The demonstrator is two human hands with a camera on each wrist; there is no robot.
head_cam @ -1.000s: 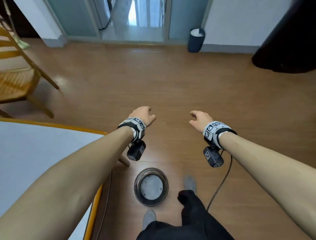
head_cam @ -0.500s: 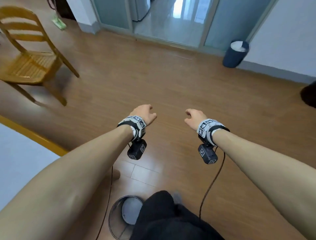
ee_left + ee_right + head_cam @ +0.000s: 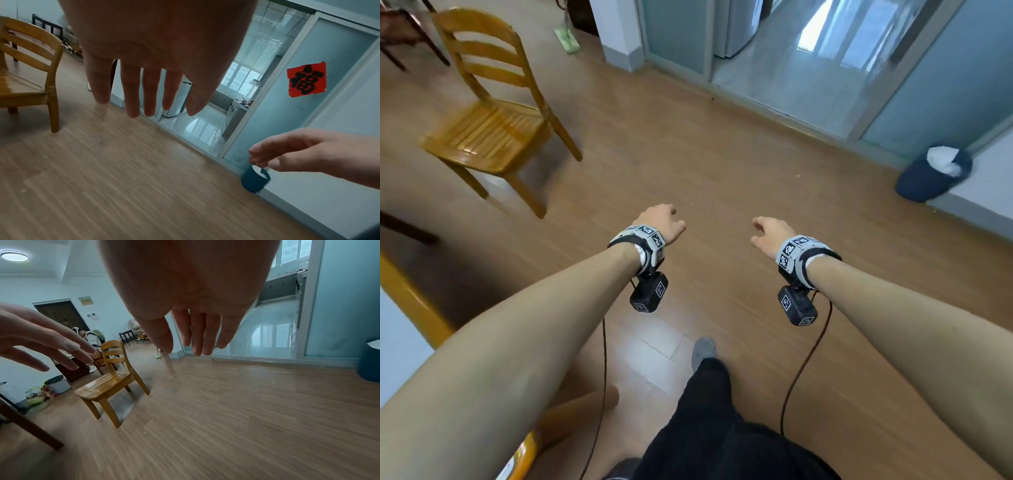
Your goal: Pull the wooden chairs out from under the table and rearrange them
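A: Where does the wooden chair (image 3: 493, 113) stand?

B: On the floor (image 3: 722, 178) at the far left, clear of the table (image 3: 410, 301), whose yellow edge runs along the near left. Nothing touches the chair.

A: What has just changed?

B: A second ago only a part of the chair showed at the left edge of the head view; now all of it sits in view, nearer the middle, and the metal basin that lay by the feet is gone from the picture. The view has swung left toward the chair. I judge the person is turning to it, so the reach comes next.

A: Which way does it face?

B: Its slatted back is on the far side and the seat front points near and left, toward the table. Its long axis is upright, along the back posts; all four legs stand on the floor.

A: And the hands?

B: The left hand (image 3: 659, 222) and the right hand (image 3: 770, 233) both hang over bare floor, fingers loosely spread and slightly bent, holding nothing, well apart from the chair.

A: Anything else nearby?

B: A blue bin (image 3: 931, 174) by the far right wall, beside the glass sliding door (image 3: 825, 68).
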